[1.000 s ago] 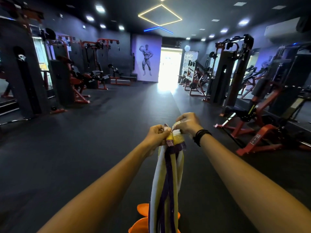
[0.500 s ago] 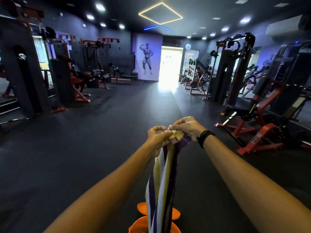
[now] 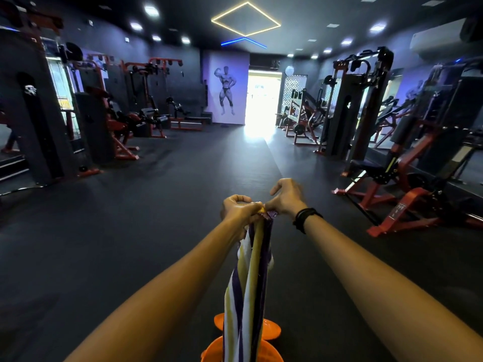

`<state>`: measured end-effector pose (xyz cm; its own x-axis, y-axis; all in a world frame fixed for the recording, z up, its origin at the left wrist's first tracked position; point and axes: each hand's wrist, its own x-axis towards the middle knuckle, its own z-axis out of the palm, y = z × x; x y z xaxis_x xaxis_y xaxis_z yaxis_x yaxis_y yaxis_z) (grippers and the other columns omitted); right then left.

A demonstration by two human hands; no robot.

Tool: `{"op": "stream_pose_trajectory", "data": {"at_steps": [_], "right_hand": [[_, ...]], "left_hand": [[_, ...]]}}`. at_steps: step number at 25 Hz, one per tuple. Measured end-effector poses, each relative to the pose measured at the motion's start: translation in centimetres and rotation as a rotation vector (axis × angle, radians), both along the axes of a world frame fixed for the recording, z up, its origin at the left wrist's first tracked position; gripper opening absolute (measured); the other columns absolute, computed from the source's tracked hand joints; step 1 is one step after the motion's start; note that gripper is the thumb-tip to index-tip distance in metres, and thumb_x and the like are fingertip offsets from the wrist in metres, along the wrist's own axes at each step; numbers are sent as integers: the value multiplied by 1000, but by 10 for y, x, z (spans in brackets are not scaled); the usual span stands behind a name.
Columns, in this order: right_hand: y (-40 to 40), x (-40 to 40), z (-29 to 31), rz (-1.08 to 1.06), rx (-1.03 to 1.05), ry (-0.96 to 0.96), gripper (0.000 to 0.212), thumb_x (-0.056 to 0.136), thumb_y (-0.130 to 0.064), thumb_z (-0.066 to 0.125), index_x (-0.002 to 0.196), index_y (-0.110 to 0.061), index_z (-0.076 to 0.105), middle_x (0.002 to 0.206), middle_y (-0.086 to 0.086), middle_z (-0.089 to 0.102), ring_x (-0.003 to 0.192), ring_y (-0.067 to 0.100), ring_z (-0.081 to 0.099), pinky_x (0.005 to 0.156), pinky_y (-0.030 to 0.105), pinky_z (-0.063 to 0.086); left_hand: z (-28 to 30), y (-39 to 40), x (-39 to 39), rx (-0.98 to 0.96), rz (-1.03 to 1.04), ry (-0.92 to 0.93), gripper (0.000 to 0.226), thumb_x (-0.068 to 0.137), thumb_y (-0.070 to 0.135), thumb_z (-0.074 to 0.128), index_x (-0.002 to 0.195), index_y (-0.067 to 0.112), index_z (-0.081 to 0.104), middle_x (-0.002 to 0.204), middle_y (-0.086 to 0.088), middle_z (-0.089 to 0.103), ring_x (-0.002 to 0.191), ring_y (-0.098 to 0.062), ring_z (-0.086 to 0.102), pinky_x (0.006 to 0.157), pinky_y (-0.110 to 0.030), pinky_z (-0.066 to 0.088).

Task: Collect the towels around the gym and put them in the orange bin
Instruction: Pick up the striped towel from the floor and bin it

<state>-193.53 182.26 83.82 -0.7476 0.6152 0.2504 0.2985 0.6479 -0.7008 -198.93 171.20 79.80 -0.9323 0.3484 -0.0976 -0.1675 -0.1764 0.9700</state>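
Along the left wall stands a row of black-and-red steel weight machines on the dark rubber gym floor; no loose towel shows on any of them, though the far corners are too dim to be sure.

Toward the middle, the left hand is closed in a fist around the top edge of a long striped cotton towel in purple, yellow and white. The towel hangs straight down from the fist, and its lower end reaches the round orange plastic bin at the bottom edge of the view. The bin's mouth is only partly in frame, so whether the towel's tail is already inside it cannot be told. An orange lid-like piece lies on the floor just beyond the bin.

Just right of the fist, the right hand, with a black band on its wrist, pinches the same top edge with thumb and forefinger while the other fingers are loosely curled.

The step in hand looks like the drop. The next move calls for lowering the cloth over the bin's mouth and letting go with both hands.

Along the right wall more red-framed machines stand well apart from the hands.
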Motion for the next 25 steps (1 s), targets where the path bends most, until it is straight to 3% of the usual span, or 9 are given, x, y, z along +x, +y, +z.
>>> {"op": "stream_pose_trajectory", "data": {"at_steps": [5,8,10,13,15,16,19,21,25], "right_hand": [[-5,-2,-6,4,-211,100,32,62,0,84,77,-10,58,93,19,64,80,33,67,61,40,60],[-4,-6,-10,-13,-430,108,32,70,13,71,86,-8,53,94,18,55,79,35,65,66,49,60],[1,-8,-11,-31,-523,50,24,78,13,59,81,-9,50,87,15,56,75,31,64,79,53,56],[3,-1,-10,54,-682,-77,18,89,11,49,81,-4,46,69,10,66,76,20,67,88,35,51],[1,4,-11,74,-794,-34,19,87,15,53,90,-2,45,54,9,66,59,18,69,78,30,49],[0,7,-13,103,-804,3,24,84,16,58,95,-1,46,59,12,67,55,20,68,71,27,52],[2,17,-11,244,-661,-24,32,78,8,70,99,-7,51,82,16,66,61,21,66,52,26,57],[12,24,-8,326,-483,-49,17,81,-2,72,91,-10,59,80,11,65,65,15,62,54,24,55],[26,32,-9,482,-237,-54,9,80,-13,75,86,-13,69,80,2,67,75,8,61,70,28,51]], "left_hand": [[1,2,-2,-74,49,27,26,72,8,81,88,6,61,78,-14,69,72,-29,73,73,-40,61],[0,1,5,-141,-68,122,29,74,20,81,94,10,64,81,-6,71,80,-22,71,79,-35,59],[-5,-6,9,-123,-202,199,40,72,20,83,104,12,61,92,-4,72,86,-16,69,76,-27,58],[-17,-11,11,-240,-273,424,62,64,13,87,117,14,57,104,-3,72,90,-12,68,76,-25,57],[-24,-8,10,-423,-114,660,56,65,8,85,115,16,63,101,-1,73,91,-11,68,81,-25,57],[-25,-8,9,-471,-26,742,45,68,7,83,109,16,67,95,0,73,87,-9,68,78,-22,56],[-22,-12,-3,-409,23,786,20,70,6,79,87,15,75,79,1,73,70,7,64,68,-16,55],[-14,-19,-13,-283,-25,700,14,77,-1,72,85,10,74,76,-2,71,60,11,59,66,-14,51],[15,-26,-29,-88,-124,560,15,88,-5,61,83,7,69,70,-2,64,59,-2,58,63,-17,49]]}}
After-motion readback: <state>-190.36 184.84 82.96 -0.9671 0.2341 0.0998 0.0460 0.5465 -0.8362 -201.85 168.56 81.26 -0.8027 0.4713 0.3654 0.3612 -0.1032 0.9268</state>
